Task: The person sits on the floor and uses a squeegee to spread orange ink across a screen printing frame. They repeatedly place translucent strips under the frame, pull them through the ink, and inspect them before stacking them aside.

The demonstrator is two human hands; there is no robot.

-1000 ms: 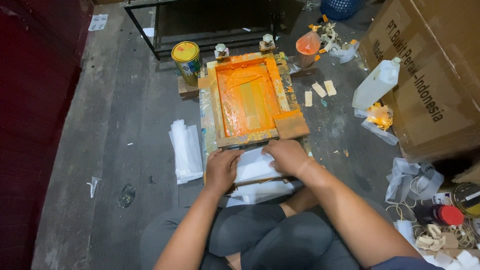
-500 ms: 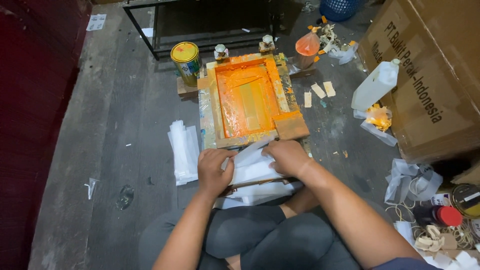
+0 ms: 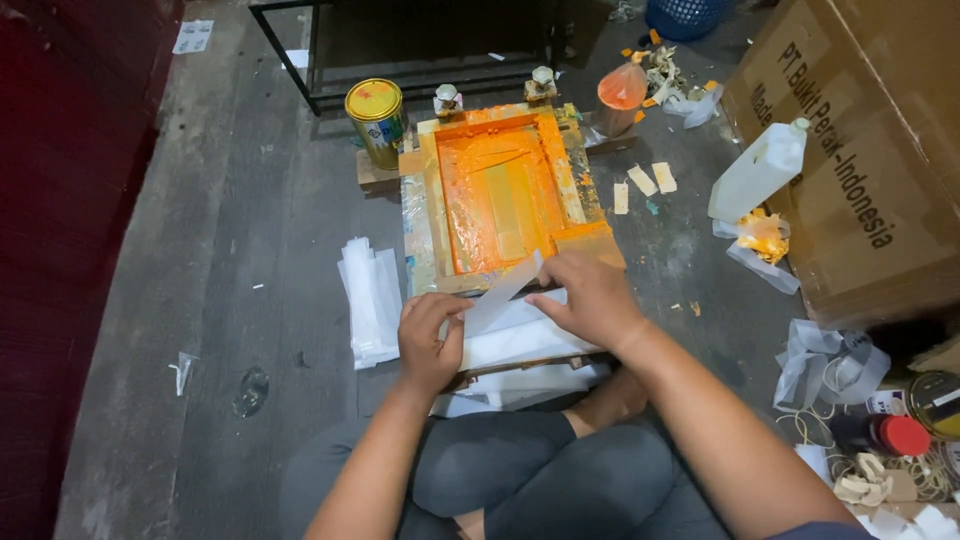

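A wooden screen-printing frame coated in orange ink lies on the floor in front of me. Just below its near edge my left hand pinches the lower end of a thin white plastic sheet, which rises at a slant toward the frame. My right hand rests on the stack of white sheets and touches the upper end of the lifted sheet. My crossed legs in grey trousers fill the bottom of the view.
A yellow-lidded tin stands left of the frame's far end. A pile of white bags lies at left. At right are a white jug, cardboard boxes, crumpled plastic, and a red-capped bottle.
My left hand has lifted one white sheet off the stack so it now stands at a slant; my right hand shifted slightly toward the frame's corner.
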